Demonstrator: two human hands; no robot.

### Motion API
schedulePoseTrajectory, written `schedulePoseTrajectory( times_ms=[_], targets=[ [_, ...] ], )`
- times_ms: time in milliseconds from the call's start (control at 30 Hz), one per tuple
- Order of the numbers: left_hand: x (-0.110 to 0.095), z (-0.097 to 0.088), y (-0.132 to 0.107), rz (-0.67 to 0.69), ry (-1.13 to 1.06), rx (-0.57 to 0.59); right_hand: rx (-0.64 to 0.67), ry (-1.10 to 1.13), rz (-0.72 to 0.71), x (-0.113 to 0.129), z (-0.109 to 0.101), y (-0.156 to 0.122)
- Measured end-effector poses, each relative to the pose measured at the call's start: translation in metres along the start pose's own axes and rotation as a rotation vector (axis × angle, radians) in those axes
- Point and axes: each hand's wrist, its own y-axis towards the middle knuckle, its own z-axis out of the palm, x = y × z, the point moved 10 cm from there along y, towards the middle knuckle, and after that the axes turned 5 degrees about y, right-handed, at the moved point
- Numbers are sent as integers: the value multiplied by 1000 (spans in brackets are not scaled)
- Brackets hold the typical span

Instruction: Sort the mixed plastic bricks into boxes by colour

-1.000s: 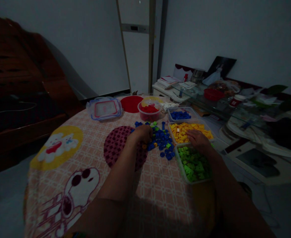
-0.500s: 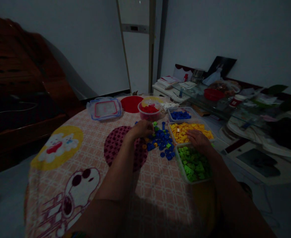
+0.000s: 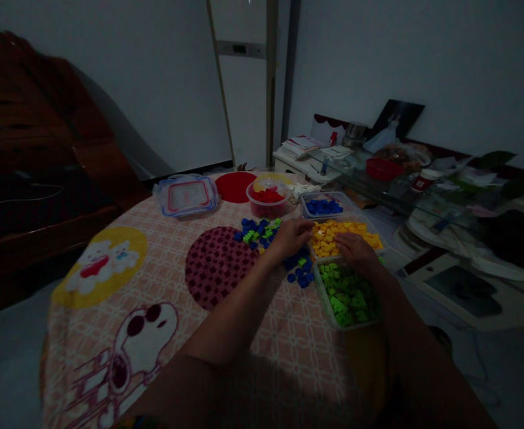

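Left hand (image 3: 294, 235) swings across to the yellow bricks (image 3: 364, 231)

At the left of the table lie clear lids (image 3: 189, 205) with blue and red edging, well apart from both hands. Further right, beyond the hands, a clear round tub (image 3: 266, 210) holds red bricks (image 3: 266, 195). Nearer, the left end of the loose blue and green pieces (image 3: 250, 231) now lies in plain sight: half a second ago the left hand was over it, and the hand has since travelled right, across the heap, to the left edge of the yellow bricks' box. The work, as I judge it, now centres on that box, with both hands close to each other there. The left fingers are bent and point at the yellow bricks; how wide they stand, and whether a piece is between them, I cannot tell. Below that hand, blue discs (image 3: 304, 277) lie on the tablecloth (image 3: 280, 333); behind it stands a box of blue bricks (image 3: 323, 207).

The right hand (image 3: 355, 251) has stayed put, its fingers lying close together with the tips on the yellow bricks; whether they pinch one is hidden. Its wrist hangs over the neighbouring box of green bricks (image 3: 346, 298).
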Motion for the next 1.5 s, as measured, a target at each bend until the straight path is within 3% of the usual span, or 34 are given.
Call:
schedulePoseTrajectory(
  times_ms=[100, 233, 367, 500, 667, 867, 1033, 1300, 1400, 1500],
  targets=[
    [7, -24, 0, 10, 68, -7, -26, -7, -3, 1, -2, 0],
    [38, -66, -8, -98, 256, 36, -15, -3, 2, 2, -3, 0],
    [64, -83, -20, -199, 410, 156, -7, 6, 4, 3, -4, 1],
    [74, -76, -26, -250, 502, 275, -19, 0, 4, 2, -4, 0],
    [88, -54, -33, -370, 605, 449, -3, -19, 10, -1, -1, -2],
    [92, -44, -30, -362, 673, 439, 3, -6, 3, 2, -2, 1],
    [97, -45, -36, -370, 476, 477, -3, 8, 6, 6, -4, 3],
    [101, -51, -36, -311, -26, 399, -36, -16, -22, 4, -4, -2],
    [93, -48, -29, -277, -156, 347, -40, -16, -25, 2, -3, -2],
    [72, -40, -15, -188, -232, 249, -11, -6, -8, 0, -1, 0]
  ],
)
